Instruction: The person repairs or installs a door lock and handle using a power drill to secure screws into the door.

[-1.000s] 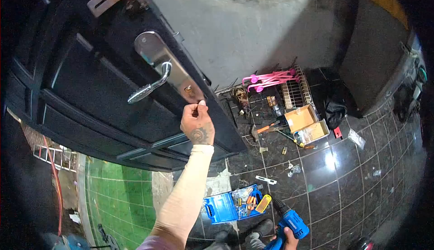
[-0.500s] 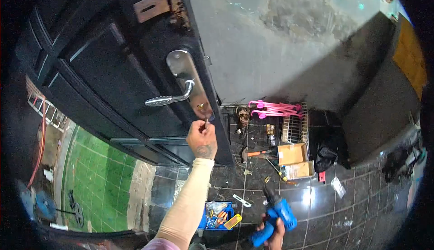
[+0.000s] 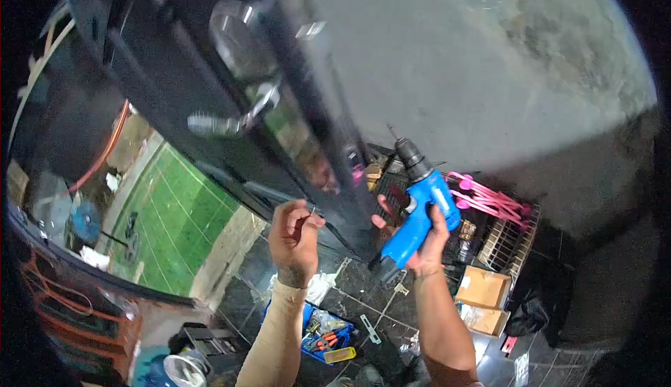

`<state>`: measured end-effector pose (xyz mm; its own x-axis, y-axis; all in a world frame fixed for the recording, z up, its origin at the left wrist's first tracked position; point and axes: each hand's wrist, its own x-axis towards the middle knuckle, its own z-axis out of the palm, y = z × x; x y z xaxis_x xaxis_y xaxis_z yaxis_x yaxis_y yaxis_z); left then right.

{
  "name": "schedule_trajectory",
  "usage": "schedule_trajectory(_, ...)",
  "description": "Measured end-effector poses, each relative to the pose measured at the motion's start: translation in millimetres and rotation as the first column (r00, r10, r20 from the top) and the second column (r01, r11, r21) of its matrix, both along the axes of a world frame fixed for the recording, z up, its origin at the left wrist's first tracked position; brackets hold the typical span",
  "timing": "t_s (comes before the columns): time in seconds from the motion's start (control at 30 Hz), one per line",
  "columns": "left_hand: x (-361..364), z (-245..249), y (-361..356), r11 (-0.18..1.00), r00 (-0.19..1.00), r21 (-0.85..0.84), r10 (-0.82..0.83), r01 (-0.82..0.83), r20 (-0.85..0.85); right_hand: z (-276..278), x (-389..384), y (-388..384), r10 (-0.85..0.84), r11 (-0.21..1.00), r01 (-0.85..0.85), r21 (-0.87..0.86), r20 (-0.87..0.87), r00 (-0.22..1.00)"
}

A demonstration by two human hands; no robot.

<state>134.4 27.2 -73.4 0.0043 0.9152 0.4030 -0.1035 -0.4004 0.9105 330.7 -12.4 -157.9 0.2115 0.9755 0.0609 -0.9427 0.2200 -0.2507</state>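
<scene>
My left hand, at the end of a light sleeve, is closed in a pinch on a small thin piece, perhaps a screw. It is just below the lower end of the blurred metal handle plate on the dark door, apart from it. My right hand grips the handle of a blue cordless drill. The drill points up and slightly left, its bit in front of the grey wall. The lever handle sticks out to the left from the plate.
A blue toolbox with pliers lies on the dark tiled floor below. To the right are an open cardboard box, a white wire rack and a pink folded frame. Green flooring shows beyond the door.
My right hand has raised the drill from low on the right to beside the door edge. My left hand has drawn back from the plate. The view has shifted and the door looks blurred.
</scene>
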Motion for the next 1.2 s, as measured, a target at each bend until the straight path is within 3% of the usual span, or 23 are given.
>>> schedule_trajectory(0.1, -44, -76, 3, 0.995, 0.970, 0.091, 0.070, -0.050, -0.232, -19, -1, 9, 0.082, 0.996, -0.085, 0.015, 0.154, 0.985)
schedule_trajectory(0.13, -55, -91, -8, 0.995, 0.959, 0.041, 0.098, -0.090, -0.266, -26, -8, 12, -0.005, 0.999, 0.022, -0.048, 0.326, 0.945)
schedule_trajectory(0.23, -91, -155, -36, 0.988, 0.986, -0.088, 0.115, -0.126, -0.123, -48, -13, 9, -0.060, 0.998, 0.063, 0.009, 0.430, 0.901)
schedule_trajectory(0.3, -113, -185, -46, 0.993, 0.998, -0.098, 0.064, -0.061, 0.029, -45, -23, 7, -0.020, 0.997, -0.001, 0.079, 0.269, 0.963)
schedule_trajectory(0.33, -116, -176, -52, 0.991, 0.997, -0.105, 0.080, -0.080, -0.008, -46, -27, 6, -0.053, 0.991, 0.016, 0.131, 0.290, 0.955)
schedule_trajectory(0.43, -113, -139, -66, 0.989, 0.989, 0.081, 0.127, -0.121, -0.077, -59, -47, -5, -0.110, 0.981, 0.059, 0.184, 0.284, 0.953)
schedule_trajectory(0.47, -109, -125, -71, 0.978, 0.995, 0.186, 0.100, -0.093, -0.024, -58, -58, -13, -0.168, 0.973, 0.103, 0.206, 0.326, 0.930)
schedule_trajectory(0.6, -93, -56, -100, 0.863, 0.965, 0.500, 0.187, -0.073, -0.182, -71, -86, -32, -0.291, 0.941, 0.190, 0.280, 0.383, 0.877)
schedule_trajectory(0.7, -85, -32, -95, 0.862, 0.986, 0.501, 0.141, -0.076, -0.093, -84, -110, -37, -0.345, 0.937, 0.291, 0.193, 0.384, 0.856)
schedule_trajectory(0.73, -82, -21, -92, 0.872, 0.969, 0.477, 0.200, -0.108, -0.147, -85, -113, -42, -0.300, 0.949, 0.239, 0.204, 0.360, 0.883)
schedule_trajectory(0.83, -59, -2, -75, 0.830, 0.979, 0.526, 0.203, -0.187, 0.028, -73, -126, -53, -0.277, 0.954, 0.217, 0.208, 0.329, 0.903)
schedule_trajectory(1.0, -43, 1, -79, 0.582, 0.791, 0.656, 0.611, -0.480, 0.037, -83, -138, -69, -0.259, 0.959, 0.178, 0.220, 0.424, 0.868)
schedule_trajectory(1.1, -46, -6, -82, 0.496, 0.733, 0.706, 0.678, -0.505, 0.048, -79, -146, -78, -0.230, 0.962, 0.147, 0.231, 0.390, 0.892)
schedule_trajectory(1.2, -57, -8, -96, 0.520, 0.830, 0.722, 0.542, -0.457, 0.134, -86, -152, -84, -0.159, 0.971, 0.079, 0.226, 0.363, 0.918)
